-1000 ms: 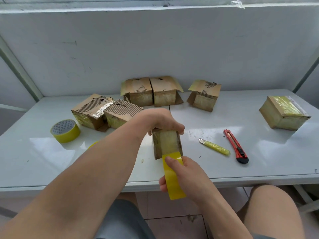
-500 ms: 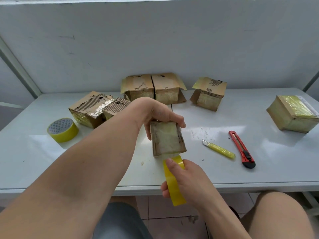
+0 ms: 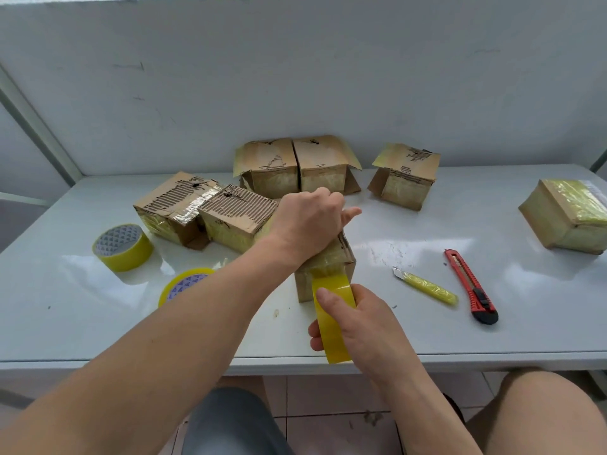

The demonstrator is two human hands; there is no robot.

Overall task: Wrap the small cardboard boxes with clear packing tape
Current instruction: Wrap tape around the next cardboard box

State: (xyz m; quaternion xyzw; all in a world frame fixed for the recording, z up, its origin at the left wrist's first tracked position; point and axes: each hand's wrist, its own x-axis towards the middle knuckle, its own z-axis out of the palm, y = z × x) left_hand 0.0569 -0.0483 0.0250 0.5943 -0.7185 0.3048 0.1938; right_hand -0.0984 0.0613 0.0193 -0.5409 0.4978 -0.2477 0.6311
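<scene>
The right hand point(image 3: 364, 326) grips a roll of yellowish clear tape point(image 3: 331, 320), fingers curled through its core and thumb laid along the outer band, at the near edge of the white desk point(image 3: 427, 343). A short strip of tape runs from the roll up onto the near face of a small cardboard box point(image 3: 325, 267), which stands just behind the roll, near the middle of the desk's front edge. The left hand point(image 3: 308, 221) presses down on the top of this box, fingers curled over its far side, thumb pointing right.

Left of the box, partly hidden by the forearm, a second tape roll point(image 3: 184, 284) lies flat; a third roll point(image 3: 123, 246) stands nearer the left edge. Behind them sit two boxes with torn tops point(image 3: 203, 211). Along the back edge stand a pair of touching boxes point(image 3: 295, 167) and a single box point(image 3: 405, 175). A taped box point(image 3: 568, 215) sits at the right edge. To the right of the held box lie a yellow cutter point(image 3: 427, 285) and a red utility knife point(image 3: 471, 285), close together.
</scene>
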